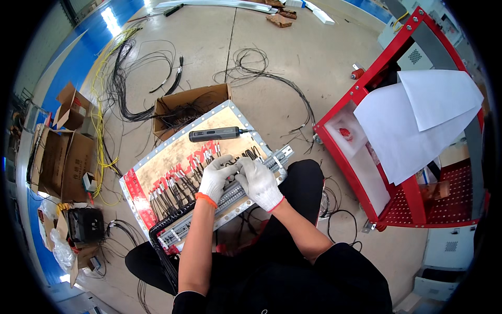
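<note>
My left hand [213,180], in a white glove with an orange cuff, is closed, thumb and fingers pinched together. My right hand [259,186], in a white glove with a red cuff, is closed too, its fingertips meeting the left's. Whatever they pinch is hidden by the gloves. Both are over a metal rail with a terminal strip [230,198], laid across a board [167,165] with a riveted metal edge. Black wires with red-marked ends [175,193] fan out in a row beside the strip. A grey electric screwdriver [214,134] lies on the board beyond my hands.
A cardboard box of cut wires [222,94] stands behind the board. At right is a red metal cart [342,157] with white paper sheets [408,125] on it. Black cables [121,89] and yellow cable [98,99] lie on the floor. More boxes [76,165] and a black case [86,225] stand left.
</note>
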Tool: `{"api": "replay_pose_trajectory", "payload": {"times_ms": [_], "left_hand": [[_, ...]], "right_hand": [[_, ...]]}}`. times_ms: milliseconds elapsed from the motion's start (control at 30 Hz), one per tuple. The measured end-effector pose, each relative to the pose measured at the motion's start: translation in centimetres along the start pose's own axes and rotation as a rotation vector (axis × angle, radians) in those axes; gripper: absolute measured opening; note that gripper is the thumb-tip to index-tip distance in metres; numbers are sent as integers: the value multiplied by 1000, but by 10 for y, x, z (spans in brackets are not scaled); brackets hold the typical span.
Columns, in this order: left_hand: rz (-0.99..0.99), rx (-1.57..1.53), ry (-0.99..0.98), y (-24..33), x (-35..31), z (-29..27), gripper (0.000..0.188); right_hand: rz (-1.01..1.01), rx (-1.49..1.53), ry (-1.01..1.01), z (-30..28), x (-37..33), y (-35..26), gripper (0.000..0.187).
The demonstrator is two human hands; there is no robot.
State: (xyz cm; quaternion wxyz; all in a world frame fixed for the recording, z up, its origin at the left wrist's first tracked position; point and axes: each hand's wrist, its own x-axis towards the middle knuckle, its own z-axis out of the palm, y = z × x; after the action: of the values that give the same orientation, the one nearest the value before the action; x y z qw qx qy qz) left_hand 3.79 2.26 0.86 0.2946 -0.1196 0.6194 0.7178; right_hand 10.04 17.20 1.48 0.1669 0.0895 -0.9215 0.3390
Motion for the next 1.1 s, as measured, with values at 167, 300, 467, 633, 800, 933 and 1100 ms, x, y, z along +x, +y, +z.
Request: {"api": "replay_pose_trajectory", "payload": {"times_ms": [167,300,467,633,800,933,1100], "left_hand": [[17,34,29,-4,1,4,42],[9,26,27,-6,1,3,45],[-48,-178,-18,-2,-4,-6,45],[30,12,38,-3,-2,0,50],[18,41,92,-2,0,4,58],[42,83,118,-5,3,3,63],[21,75,145,-1,7,8,61]], "right_hand": [[-32,141,4,-10,1,4,43],[-50,169,37,-7,1,5,41],[-50,176,72,-6,2,3,41],[-50,185,45,-9,3,3,40],[142,264,-64,-29,23,17,33],[-83,-103,-151,-28,106,26,32],[-221,-350,-575,51,159,46,43]]}}
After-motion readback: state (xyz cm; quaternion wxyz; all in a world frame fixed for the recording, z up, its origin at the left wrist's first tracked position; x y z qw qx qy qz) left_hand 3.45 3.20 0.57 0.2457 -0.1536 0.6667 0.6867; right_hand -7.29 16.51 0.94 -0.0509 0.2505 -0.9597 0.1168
